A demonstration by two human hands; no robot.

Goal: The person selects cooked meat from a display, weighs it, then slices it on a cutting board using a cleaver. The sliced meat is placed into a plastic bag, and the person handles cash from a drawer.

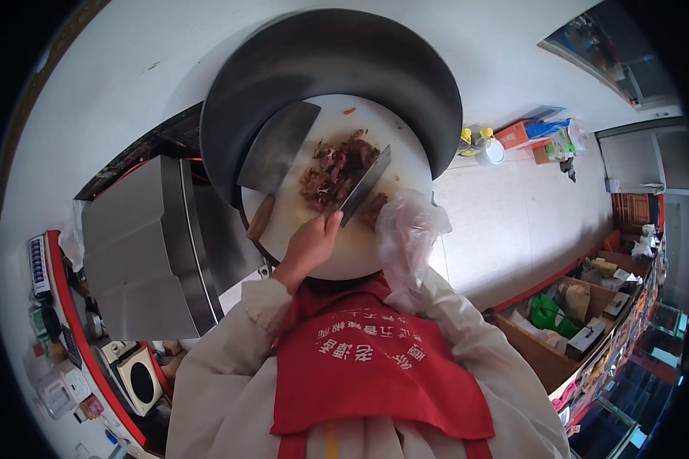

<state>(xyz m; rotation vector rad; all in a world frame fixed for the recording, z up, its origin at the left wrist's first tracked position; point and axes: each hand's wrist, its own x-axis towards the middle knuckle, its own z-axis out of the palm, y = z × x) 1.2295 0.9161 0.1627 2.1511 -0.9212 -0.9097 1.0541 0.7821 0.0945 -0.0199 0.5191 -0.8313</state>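
Observation:
My bare left hand [313, 244] grips a cleaver [367, 183], its blade slanting up and right beside chopped dark meat [336, 169]. The meat lies heaped on a round white cutting board [344, 252]. My right hand [410, 229] wears a loose clear plastic glove and is blurred at the board's right edge. A smaller piece of meat [375, 207] sits between the blade and the glove; whether my fingers hold it cannot be told. On the board's left side rests a second, broad cleaver [281, 146] with a wooden handle.
A tall dark curved guard [333, 54] wraps the board's far side. Left stands a stainless steel cabinet [132, 246]. Yellow-capped bottles [475, 137], a white tub [491, 152] and boxes [519, 135] stand at right. Wooden bins [537, 350] hold bags. I wear a red apron [373, 378] bearing writing.

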